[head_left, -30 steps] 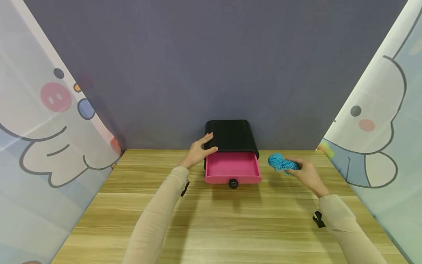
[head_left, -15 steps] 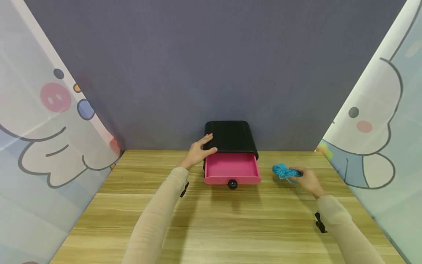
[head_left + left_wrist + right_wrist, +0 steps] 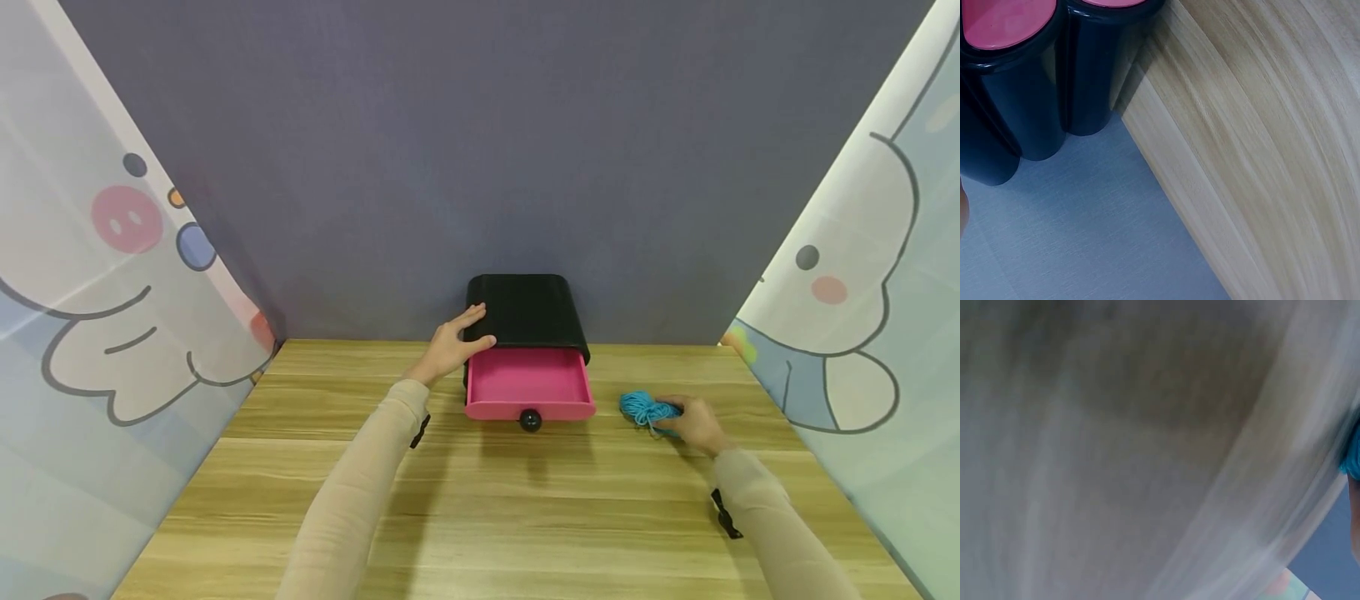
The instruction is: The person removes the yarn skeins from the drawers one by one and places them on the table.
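Note:
A black drawer box stands at the back of the table, its pink drawer pulled out and nothing visible inside it. My left hand rests with fairly straight fingers on the box's front left corner. To the right of the box, my right hand pinches the right end of a bundle of blue cord at the tabletop. The right wrist view catches only a bit of that blue cord at its edge. In the left wrist view, the box's dark rounded side shows with pink drawer fronts.
The wooden table runs toward me from a grey back panel. Printed cartoon sheets flank it on the left and right. A round black knob sticks out from the drawer's front.
My right hand has come down and slightly toward me, carrying the blue cord bundle to the tabletop. The left hand, the box and the pulled-out drawer have stayed where they were.

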The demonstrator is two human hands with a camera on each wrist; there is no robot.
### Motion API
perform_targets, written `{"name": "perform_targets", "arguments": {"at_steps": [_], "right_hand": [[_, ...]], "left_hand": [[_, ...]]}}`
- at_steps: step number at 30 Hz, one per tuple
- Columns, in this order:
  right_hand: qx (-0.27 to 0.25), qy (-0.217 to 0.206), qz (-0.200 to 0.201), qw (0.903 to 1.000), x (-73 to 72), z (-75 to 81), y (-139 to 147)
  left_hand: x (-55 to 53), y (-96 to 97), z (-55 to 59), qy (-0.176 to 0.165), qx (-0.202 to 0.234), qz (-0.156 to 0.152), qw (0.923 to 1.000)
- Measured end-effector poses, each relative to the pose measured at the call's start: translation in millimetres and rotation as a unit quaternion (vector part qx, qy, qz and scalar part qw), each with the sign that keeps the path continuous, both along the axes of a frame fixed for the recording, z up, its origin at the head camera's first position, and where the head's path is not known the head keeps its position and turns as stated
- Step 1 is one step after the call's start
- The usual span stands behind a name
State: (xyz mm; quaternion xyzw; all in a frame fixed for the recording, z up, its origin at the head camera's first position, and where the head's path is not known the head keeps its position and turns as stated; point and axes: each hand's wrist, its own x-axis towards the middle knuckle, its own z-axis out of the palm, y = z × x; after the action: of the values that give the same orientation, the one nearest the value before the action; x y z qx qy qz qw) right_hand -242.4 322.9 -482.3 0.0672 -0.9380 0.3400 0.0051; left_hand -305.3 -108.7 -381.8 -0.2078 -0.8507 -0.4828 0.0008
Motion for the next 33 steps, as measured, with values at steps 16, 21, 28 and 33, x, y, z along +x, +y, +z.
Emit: {"name": "perform_targets", "arguments": {"at_steps": [16, 21, 28, 33], "right_hand": [[-0.013, -0.044, -0.01, 0.9989, -0.2, -2.2, 2], [-0.011, -0.049, 0.004, 0.9987, 2.8, 1.6, 3], [-0.005, -0.071, 0.033, 0.9969, 6.7, 12.4, 4], [-0.023, -0.086, 0.035, 0.9955, 10.7, 19.6, 4]], "left_hand": [[3.5, -0.2, 2.8, -0.014, 0.028, -0.005, 0.9995], [8.3, 1.4, 8.2, -0.017, 0.028, -0.007, 0.9994], [0.7, -1.9, -1.0, -0.01, 0.028, -0.002, 0.9995], [1.0, -2.9, -0.4, -0.011, 0.025, -0.001, 0.9996]]}}
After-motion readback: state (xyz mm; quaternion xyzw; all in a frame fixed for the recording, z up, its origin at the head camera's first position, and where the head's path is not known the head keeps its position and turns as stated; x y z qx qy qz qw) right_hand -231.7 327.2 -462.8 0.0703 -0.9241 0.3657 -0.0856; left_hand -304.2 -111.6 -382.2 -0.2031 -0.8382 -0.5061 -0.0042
